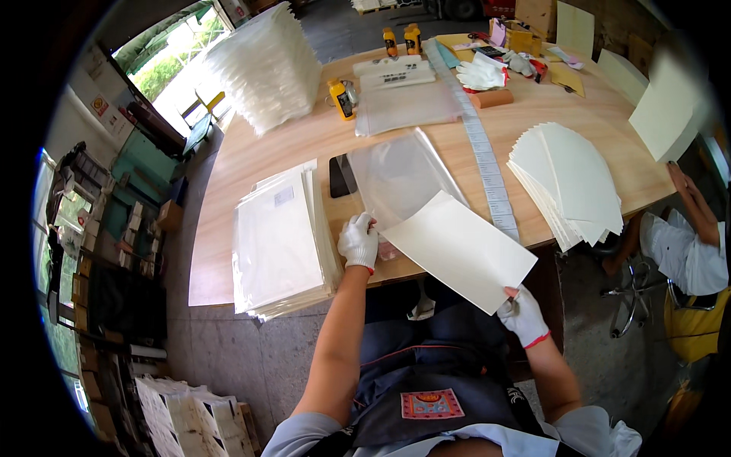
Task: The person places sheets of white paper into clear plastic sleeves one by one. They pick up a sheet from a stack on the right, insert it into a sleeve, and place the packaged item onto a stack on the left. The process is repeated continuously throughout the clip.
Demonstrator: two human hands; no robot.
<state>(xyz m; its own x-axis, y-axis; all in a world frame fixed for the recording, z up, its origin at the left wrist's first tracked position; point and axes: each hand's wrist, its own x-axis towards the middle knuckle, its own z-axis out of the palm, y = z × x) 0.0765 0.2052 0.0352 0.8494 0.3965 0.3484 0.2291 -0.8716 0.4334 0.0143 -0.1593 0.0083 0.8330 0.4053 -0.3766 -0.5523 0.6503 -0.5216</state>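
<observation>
My right hand (524, 314), in a white knit glove with bare fingertips, grips the near right corner of a white card sheet (464, 251). The sheet slants over the table's front edge, and its far left part lies over a clear plastic bag (403, 171). My left hand (359, 240), gloved the same way, has its fingers pinched together at the bag's near left edge, beside the sheet's left corner. Whether the sheet's corner is inside the bag I cannot tell. Left of that hand lies a stack of bagged white sheets (278, 236), the top one bearing a small label.
A fanned pile of white sheets (567, 183) lies right of a label strip (487, 167). A dark phone (342, 177) rests by the bags. Farther back are more plastic bags (403, 107), a yellow bottle (341, 100), gloves (483, 71) and a tall white stack (266, 68). Another person (685, 236) sits at right.
</observation>
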